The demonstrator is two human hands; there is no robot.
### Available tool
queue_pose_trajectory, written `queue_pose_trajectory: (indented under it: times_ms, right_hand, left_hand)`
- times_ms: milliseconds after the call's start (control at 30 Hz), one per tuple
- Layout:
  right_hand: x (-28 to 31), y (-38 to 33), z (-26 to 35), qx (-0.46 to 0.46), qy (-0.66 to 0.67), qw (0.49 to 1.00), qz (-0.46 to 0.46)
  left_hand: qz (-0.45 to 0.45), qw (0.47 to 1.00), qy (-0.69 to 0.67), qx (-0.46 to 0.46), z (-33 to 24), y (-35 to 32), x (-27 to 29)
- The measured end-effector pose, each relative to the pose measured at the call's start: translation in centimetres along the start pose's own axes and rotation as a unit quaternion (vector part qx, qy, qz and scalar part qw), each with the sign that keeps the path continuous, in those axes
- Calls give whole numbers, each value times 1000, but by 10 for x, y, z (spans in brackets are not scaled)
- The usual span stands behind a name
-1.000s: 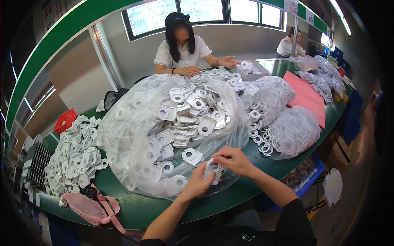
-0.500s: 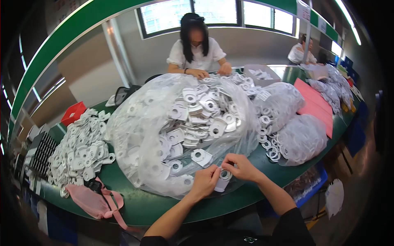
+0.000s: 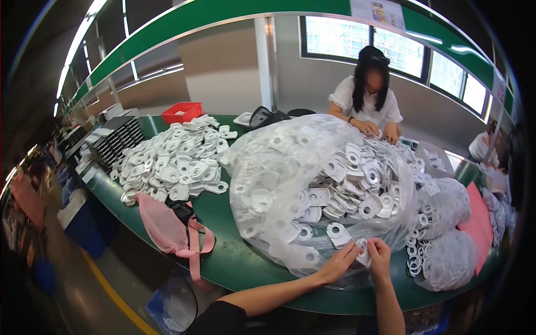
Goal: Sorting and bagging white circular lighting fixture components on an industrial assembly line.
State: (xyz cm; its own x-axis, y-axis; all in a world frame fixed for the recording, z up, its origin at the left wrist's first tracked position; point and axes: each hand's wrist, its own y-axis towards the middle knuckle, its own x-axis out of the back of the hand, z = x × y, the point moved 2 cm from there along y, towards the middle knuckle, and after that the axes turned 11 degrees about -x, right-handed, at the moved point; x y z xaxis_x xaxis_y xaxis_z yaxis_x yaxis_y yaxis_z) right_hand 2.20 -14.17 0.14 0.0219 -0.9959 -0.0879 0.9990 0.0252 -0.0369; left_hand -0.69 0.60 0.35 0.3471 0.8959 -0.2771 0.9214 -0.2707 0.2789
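From the head view, both hands met at the near edge of the green surface (image 3: 234,262). The left hand (image 3: 340,262) and the right hand (image 3: 379,258) together pinched one small white plastic part (image 3: 363,252), fingers closed on it, just against the near side of a large clear bag (image 3: 279,167) heaped with the same white parts. To the left lay a loose pile of white parts (image 3: 173,164), with a pink mesh pouch (image 3: 162,226) near it. On the far side a person in a white shirt (image 3: 365,100) worked at the bag's far rim. Smaller filled bags (image 3: 446,262) sat to the right.
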Motion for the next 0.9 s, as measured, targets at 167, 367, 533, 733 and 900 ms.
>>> queue_pose_trajectory:
  times_ms: [167, 367, 533, 733, 900]
  right_hand:
    - [-3, -10, 14, 0, -95, 989, 112]
    - [0, -13, 20, 59, -201, 973, 96]
    - [-3, -19, 24, 44, -232, 967, 97]
    - [3, -12, 13, -58, -50, 989, 128]
    - [-7, -6, 8, -74, 164, 983, 39]
  left_hand:
    - [63, 996, 55, -34, 12, 11, 19]
    - [55, 881, 452, -131, -8, 3, 10]
    - [74, 903, 412, -93, -5, 6, 18]
    - [-5, 972, 225, -71, -12, 7, 12]
    - [-17, 952, 268, -150, -23, 2, 3]
